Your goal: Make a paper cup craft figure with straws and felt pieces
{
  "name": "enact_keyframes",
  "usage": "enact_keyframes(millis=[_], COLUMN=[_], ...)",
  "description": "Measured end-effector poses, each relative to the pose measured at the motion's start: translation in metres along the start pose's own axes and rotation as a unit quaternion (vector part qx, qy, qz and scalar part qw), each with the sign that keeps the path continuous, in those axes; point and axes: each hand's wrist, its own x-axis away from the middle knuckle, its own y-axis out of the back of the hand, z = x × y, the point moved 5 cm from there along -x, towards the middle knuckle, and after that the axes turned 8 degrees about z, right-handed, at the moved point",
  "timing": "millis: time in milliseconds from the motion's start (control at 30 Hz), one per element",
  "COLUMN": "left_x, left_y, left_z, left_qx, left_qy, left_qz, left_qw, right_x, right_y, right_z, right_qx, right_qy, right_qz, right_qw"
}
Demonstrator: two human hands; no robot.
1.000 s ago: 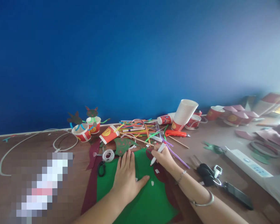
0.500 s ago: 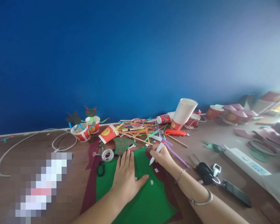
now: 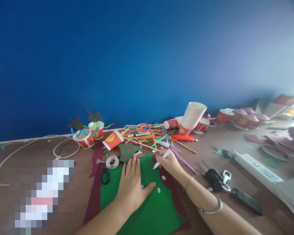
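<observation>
My left hand (image 3: 131,182) lies flat on a green sheet of paper (image 3: 152,209), thumb spread to the right. My right hand (image 3: 171,163) grips a white marker (image 3: 162,159) with a red end, its tip at or just above the sheet's upper right part. Under the green sheet shows dark red paper (image 3: 94,195). A green cut-out with red markings (image 3: 128,151) lies just beyond my left fingertips. Beside it are a roll of tape (image 3: 112,162) and scissors with a black handle (image 3: 105,176), partly hidden. Small white scraps (image 3: 159,190) dot the green paper.
Several coloured pipe cleaners (image 3: 147,132) are heaped behind the sheet. Stacked paper cups (image 3: 192,117) stand near an orange utility knife (image 3: 183,138). Decorated cups (image 3: 83,140) stand at the back left. Keys (image 3: 217,179) and a power strip (image 3: 257,168) lie right.
The marker's tip has moved a little left and up across the green sheet with my right hand. My left hand stays in place on the paper.
</observation>
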Motion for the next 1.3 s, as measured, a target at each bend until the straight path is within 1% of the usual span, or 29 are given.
enact_keyframes(millis=[200,400,533,700,833,1033,1200,1300], left_x=[-0.0002,-0.0007,-0.0006,0.0001,0.0,-0.0007,-0.0008,-0.001], left_y=[0.0014,0.0031,0.0017,0.0005,0.0023,0.0035,0.0041,0.0046], left_z=[-0.0003,-0.0004,0.0,0.0003,0.0,-0.0009,-0.0012,-0.001], left_qx=[0.002,0.004,0.008,0.013,0.008,0.008,0.004,0.006], left_qy=[0.002,0.002,-0.002,-0.005,-0.002,0.0,-0.003,0.0], left_qz=[-0.004,0.009,0.006,0.003,0.012,0.014,0.011,0.019], left_qw=[1.0,1.0,1.0,1.0,1.0,1.0,1.0,1.0], right_x=[-0.0008,-0.002,-0.0025,-0.0023,-0.0016,-0.0029,-0.0034,-0.0029], right_y=[0.002,0.0035,0.0043,0.0047,0.0049,0.0043,0.0049,0.0053], right_z=[-0.0038,-0.005,-0.0043,-0.0024,-0.0001,-0.0047,-0.0082,-0.009], right_qx=[0.025,0.019,0.024,0.016,0.012,-0.009,-0.006,-0.013], right_qy=[-0.008,-0.011,-0.006,0.001,0.005,0.001,0.0,-0.005], right_qz=[-0.017,-0.035,-0.049,-0.056,-0.058,-0.052,-0.058,-0.06], right_qw=[1.0,0.999,0.998,0.998,0.998,0.999,0.998,0.998])
